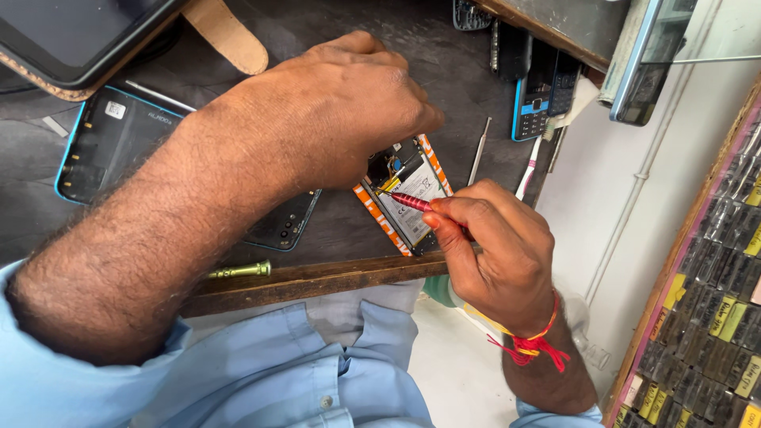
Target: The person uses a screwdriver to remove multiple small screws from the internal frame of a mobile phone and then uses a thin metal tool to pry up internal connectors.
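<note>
Workbench [333,208], dark-topped with a wooden front edge, seen from above; the person's blue shirt [261,372] fills the 6 o'clock margin. At 10 o'clock lies a blue-rimmed back cover [103,147], inner face up, set aside well clear of the work. A tablet [71,36] in a tan case sits at 11 o'clock. At 1 o'clock, two keypad phones [539,87] lie side by side near the bench's far corner.

Left hand [333,111] — palm down, fingers curled over the top end of the opened phone [408,198], pressing it to the bench, presumably so that it does not slide under the tool. How tightly the fingers close cannot be told, since the fingertips are hidden beneath the hand.

The opened phone lies at the centre, tilted, its orange frame and pale battery exposed, lower end near the wooden edge.

Right hand [495,254], at 4 o'clock, is closed in a pencil grip on a red screwdriver [408,200]; the shaft runs toward 10 o'clock, tip meeting the phone's upper interior — a low angle suited to fine control. A red thread [531,345] circles the wrist.

A thin metal probe [479,150] lies just beyond the phone at 1 o'clock, and a green screwdriver handle [242,271] rests on the wooden edge at 7 o'clock.
</note>
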